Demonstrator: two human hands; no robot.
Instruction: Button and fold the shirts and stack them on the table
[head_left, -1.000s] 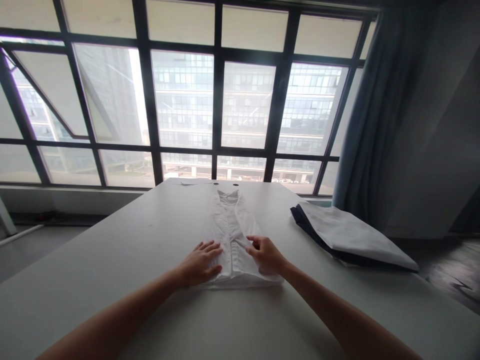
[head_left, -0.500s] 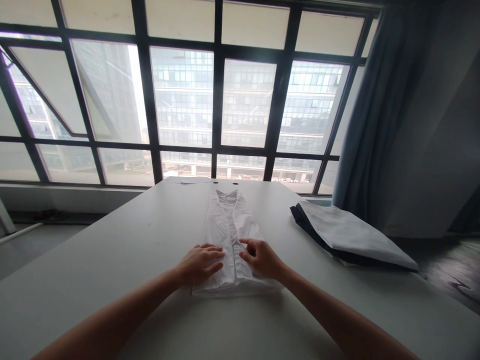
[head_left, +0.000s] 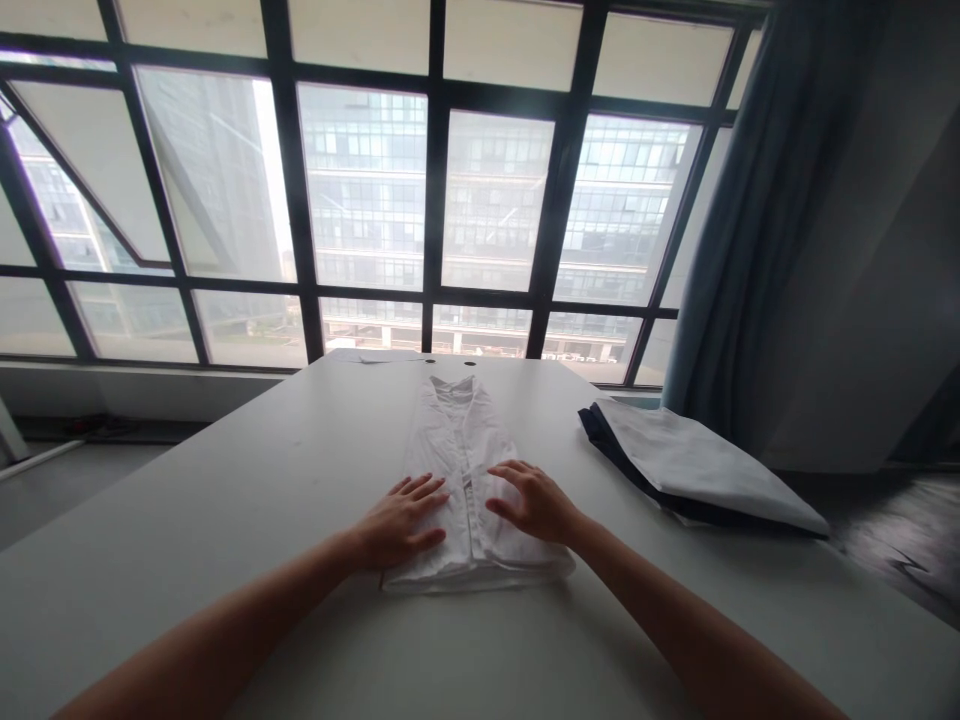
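A white shirt (head_left: 457, 440) lies folded lengthwise on the white table, its collar end toward the window and a front seam running down its middle. On its left half my left hand (head_left: 401, 522) rests flat, fingers spread. Over the right half is my right hand (head_left: 534, 500), palm down with the fingers stretched and apart. Neither hand grips the cloth. Part of the shirt's right side is hidden under my right hand.
To the right, a stack of folded white and dark navy cloth (head_left: 697, 465) lies on the table (head_left: 315, 440). Beyond the far edge are large framed windows (head_left: 495, 200), with a blue-grey curtain (head_left: 735, 300) at the right.
My right hand has gone from curled fingers near the shirt's middle seam to stretched fingers, slightly farther right. The fingers of my left hand have spread a little.
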